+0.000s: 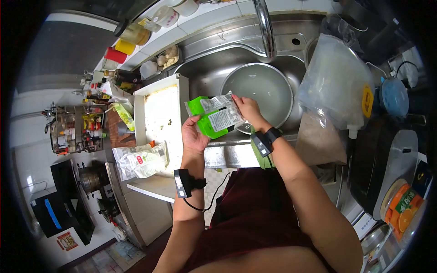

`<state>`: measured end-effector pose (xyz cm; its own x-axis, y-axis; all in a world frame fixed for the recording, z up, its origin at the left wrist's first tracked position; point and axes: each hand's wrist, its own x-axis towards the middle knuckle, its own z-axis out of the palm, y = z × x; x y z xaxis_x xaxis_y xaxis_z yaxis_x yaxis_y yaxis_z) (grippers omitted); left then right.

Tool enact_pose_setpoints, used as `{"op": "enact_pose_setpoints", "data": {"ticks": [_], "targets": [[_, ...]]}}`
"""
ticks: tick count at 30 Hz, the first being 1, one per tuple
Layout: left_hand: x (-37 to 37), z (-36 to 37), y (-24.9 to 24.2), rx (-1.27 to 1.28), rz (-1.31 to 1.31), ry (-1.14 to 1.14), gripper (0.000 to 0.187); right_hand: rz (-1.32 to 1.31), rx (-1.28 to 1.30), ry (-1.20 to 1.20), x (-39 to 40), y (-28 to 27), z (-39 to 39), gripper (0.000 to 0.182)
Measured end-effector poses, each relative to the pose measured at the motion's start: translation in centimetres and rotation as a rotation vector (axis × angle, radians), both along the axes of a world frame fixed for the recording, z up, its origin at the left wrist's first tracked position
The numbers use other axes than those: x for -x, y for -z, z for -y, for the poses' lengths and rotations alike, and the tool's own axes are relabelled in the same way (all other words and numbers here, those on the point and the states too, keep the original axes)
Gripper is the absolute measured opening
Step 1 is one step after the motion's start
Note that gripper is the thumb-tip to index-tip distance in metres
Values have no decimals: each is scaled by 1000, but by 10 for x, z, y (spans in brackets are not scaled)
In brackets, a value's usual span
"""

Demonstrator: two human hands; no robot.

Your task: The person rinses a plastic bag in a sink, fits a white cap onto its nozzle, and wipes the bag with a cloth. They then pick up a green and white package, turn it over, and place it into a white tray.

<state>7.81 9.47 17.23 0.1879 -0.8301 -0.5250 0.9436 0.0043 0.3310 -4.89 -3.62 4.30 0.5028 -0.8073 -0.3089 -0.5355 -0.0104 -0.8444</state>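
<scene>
A green and silver printed packet [218,117] is held up over the front edge of the sink. My left hand [195,134] grips its left end, with the thumb on top. At its right end my right hand [248,111] pinches the packet's upper corner. Behind the packet, a round metal basin [261,88] with cloudy liquid sits in the steel sink [205,70]. Part of a green leaf [261,154] shows under my right wrist.
A white tray [184,95] stands left of the sink, with a white packet [143,161] at its front. The faucet [265,29] hangs over the sink from behind. Plastic bags [334,82] stand at the right. Jars [134,32] line the back ledge.
</scene>
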Motion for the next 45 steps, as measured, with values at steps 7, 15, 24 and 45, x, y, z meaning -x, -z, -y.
{"op": "enact_pose_setpoints", "data": {"ticks": [7, 15, 24, 45], "targets": [[4, 5, 2, -19, -10, 16, 39, 173, 29, 92, 1, 14, -11, 46], [4, 2, -4, -88, 85, -13, 41, -225, 544, 512, 30, 58, 17, 31], [11, 11, -3, -75, 61, 82, 42, 948, -883, 303, -1, 16, 9, 26], [4, 20, -2, 46, 54, -111, 35, 446, 114, -130, 37, -28, -8, 60]]}}
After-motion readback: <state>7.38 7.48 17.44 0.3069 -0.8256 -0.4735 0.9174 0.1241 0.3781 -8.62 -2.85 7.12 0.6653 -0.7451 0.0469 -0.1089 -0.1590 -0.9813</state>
